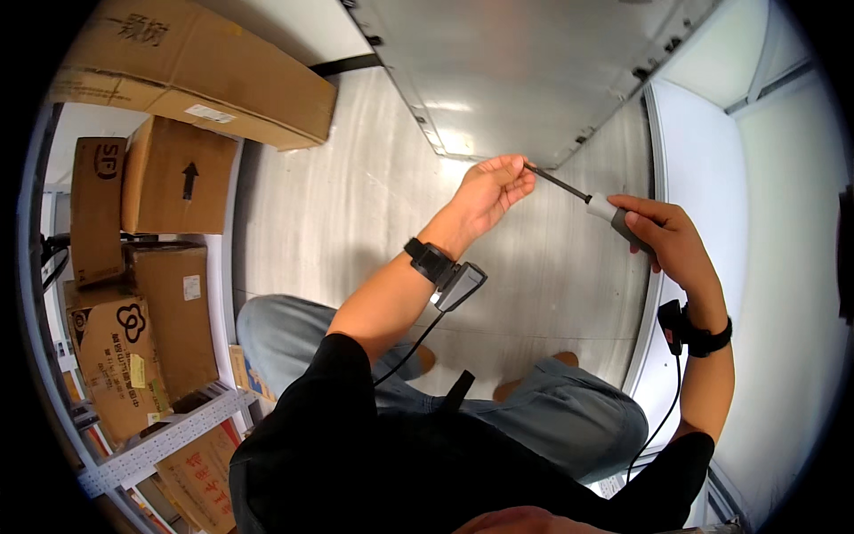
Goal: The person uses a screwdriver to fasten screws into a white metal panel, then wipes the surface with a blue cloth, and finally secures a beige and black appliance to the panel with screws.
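My right hand grips the grey and black handle of a screwdriver. Its thin dark shaft runs up and left to my left hand, whose fingers pinch the tip end close to the lower edge of a white metal panel. Whatever sits at the tip is hidden by my fingers. Both wrists carry black bands with small devices and cables. My knees in blue jeans show below the hands.
Metal shelving on the left holds several brown cardboard boxes, with a large one on top. A pale floor lies ahead. A white wall or cabinet stands on the right.
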A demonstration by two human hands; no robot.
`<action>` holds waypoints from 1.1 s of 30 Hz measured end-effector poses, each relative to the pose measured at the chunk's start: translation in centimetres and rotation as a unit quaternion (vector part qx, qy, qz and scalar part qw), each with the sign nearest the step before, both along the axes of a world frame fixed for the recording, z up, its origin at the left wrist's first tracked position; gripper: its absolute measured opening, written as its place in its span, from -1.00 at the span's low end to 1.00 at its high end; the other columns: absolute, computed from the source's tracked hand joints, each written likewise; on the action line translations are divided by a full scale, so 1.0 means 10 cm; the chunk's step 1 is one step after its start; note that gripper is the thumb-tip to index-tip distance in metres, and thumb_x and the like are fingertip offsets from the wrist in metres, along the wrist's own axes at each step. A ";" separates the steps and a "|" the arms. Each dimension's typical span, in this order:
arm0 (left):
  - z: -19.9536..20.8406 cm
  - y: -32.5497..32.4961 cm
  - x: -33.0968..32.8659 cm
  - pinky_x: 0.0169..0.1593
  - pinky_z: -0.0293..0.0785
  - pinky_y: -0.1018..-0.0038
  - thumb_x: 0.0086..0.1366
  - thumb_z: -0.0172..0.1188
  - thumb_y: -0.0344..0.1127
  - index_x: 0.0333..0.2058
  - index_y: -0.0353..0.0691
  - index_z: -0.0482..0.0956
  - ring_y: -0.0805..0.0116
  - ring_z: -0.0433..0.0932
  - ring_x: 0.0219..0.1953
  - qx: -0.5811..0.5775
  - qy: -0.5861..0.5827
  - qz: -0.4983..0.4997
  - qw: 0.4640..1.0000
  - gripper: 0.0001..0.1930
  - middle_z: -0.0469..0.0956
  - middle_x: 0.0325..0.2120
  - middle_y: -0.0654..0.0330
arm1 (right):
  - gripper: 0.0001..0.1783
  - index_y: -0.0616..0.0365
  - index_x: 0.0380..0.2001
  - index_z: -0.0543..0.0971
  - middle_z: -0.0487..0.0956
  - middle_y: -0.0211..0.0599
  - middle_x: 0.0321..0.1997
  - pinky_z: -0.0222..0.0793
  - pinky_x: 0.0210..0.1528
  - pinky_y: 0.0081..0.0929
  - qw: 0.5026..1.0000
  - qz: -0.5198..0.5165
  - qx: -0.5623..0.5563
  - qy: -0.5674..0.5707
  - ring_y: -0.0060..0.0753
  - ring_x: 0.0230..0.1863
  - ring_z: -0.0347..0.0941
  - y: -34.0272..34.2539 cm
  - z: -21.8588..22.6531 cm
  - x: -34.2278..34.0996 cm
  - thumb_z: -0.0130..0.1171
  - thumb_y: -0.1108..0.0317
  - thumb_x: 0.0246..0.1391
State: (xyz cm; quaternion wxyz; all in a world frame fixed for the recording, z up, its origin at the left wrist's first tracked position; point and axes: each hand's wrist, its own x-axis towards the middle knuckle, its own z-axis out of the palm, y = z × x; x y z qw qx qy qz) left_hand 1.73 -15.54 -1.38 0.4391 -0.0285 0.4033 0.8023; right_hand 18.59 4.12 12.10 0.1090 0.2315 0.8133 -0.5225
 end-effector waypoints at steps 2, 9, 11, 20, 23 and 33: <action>0.26 -0.21 -0.09 -0.07 0.57 0.54 0.36 0.05 -0.38 -0.26 -0.31 0.51 0.40 0.56 -0.28 0.004 -0.005 0.000 1.000 -0.87 0.55 -0.34 0.18 | -0.69 0.04 -0.03 0.60 0.48 -0.49 -0.50 0.16 -0.67 -0.70 1.000 0.000 0.005 -0.001 -0.70 -0.52 0.39 -0.21 0.27 -0.14 0.03 0.26 0.22; 0.67 -0.81 -0.62 -0.09 0.57 0.52 0.36 0.05 -0.38 -0.21 -0.29 0.50 0.38 0.56 -0.27 0.040 -0.025 -0.014 0.999 -0.87 0.56 -0.31 0.17 | -0.65 0.09 0.02 0.55 0.46 -0.45 -0.51 0.17 -0.68 -0.71 0.998 -0.046 -0.047 -0.012 -0.68 -0.52 0.37 -1.01 0.67 -0.52 0.06 0.27 0.20; 0.70 -0.99 -0.78 -0.10 0.57 0.52 0.37 0.04 -0.37 -0.19 -0.29 0.49 0.38 0.56 -0.27 0.024 -0.035 -0.024 0.999 -0.86 0.56 -0.30 0.17 | -0.64 0.08 0.03 0.52 0.45 -0.46 -0.52 0.16 -0.69 -0.72 0.993 -0.079 -0.081 0.022 -0.69 -0.53 0.36 -1.32 0.59 -0.61 0.08 0.27 0.18; 0.71 -1.19 -1.44 -0.21 0.51 0.55 0.39 0.02 -0.28 -0.16 -0.27 0.49 0.52 0.46 -0.40 -0.010 -0.026 -0.049 0.998 -0.80 0.49 -0.40 0.29 | -0.62 0.14 -0.07 0.32 0.51 -0.32 -0.43 0.14 -0.67 -0.64 0.924 -0.247 -0.280 0.085 -0.61 -0.68 0.30 -2.52 -0.24 -1.00 0.15 0.24 0.14; 0.76 -1.14 -1.50 -0.23 0.49 0.57 0.40 -0.01 -0.32 -0.15 -0.28 0.50 0.53 0.45 -0.41 -0.035 -0.029 -0.039 0.998 -0.81 0.49 -0.39 0.30 | -0.65 0.16 -0.07 0.29 0.51 -0.25 -0.36 0.14 -0.69 -0.63 0.899 -0.293 -0.299 0.129 -0.59 -0.68 0.32 -2.77 -0.29 -1.16 0.09 0.23 0.19; 0.89 -1.07 -1.63 -0.21 0.50 0.59 0.38 0.01 -0.36 -0.16 -0.33 0.53 0.54 0.46 -0.36 -0.039 -0.034 0.001 0.999 -0.81 0.54 -0.32 0.28 | -0.70 0.18 -0.11 0.31 0.49 -0.26 -0.33 0.14 -0.66 -0.64 0.887 -0.329 -0.282 0.161 -0.60 -0.65 0.32 -2.98 -0.20 -1.42 0.05 0.24 0.21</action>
